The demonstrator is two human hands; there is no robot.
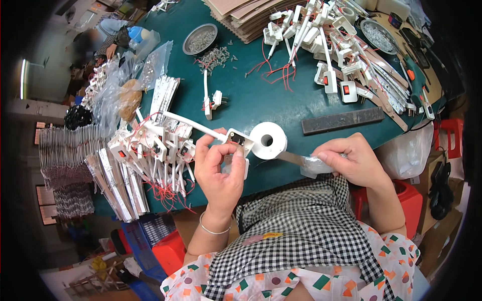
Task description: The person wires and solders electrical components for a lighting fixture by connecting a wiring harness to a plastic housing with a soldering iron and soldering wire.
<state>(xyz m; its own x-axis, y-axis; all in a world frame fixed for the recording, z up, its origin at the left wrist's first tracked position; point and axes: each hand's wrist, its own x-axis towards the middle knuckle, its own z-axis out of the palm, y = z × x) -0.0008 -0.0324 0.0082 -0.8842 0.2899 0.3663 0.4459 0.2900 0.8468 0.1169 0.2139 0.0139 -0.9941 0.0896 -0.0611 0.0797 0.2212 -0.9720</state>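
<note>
Smooth dark green tabletop (271, 95), edges bent by the lens. Room behind is cluttered: one lit white tube lamp (23, 79) at far left, one person (111, 31) at upper left, blue plastic crate (145, 246) below the table at left. Red plastic stools: three visible, counting the left one (168, 252), the right one (407, 203) and the far-right one (455, 135).

Counts on table: two round metal dishes, left (186, 49) and right (362, 32), both with small parts; one loose heap of small grey pieces (216, 57) near the left dish; one stack of flat brown sheets (241, 16) at top edge; one dark grey rectangular bar (343, 121); one white round spool (279, 138). Two tangled piles of white plastic switch parts, left (163, 145) and right (331, 45), too jumbled to count.

Hands apart. Left hand (220, 168) pinches one white plastic housing with a long white tube (237, 138), just left of the spool. Right hand (354, 160) grips one flat metal blade (291, 158) by its clear-plastic-wrapped end, tip near the spool.
</note>
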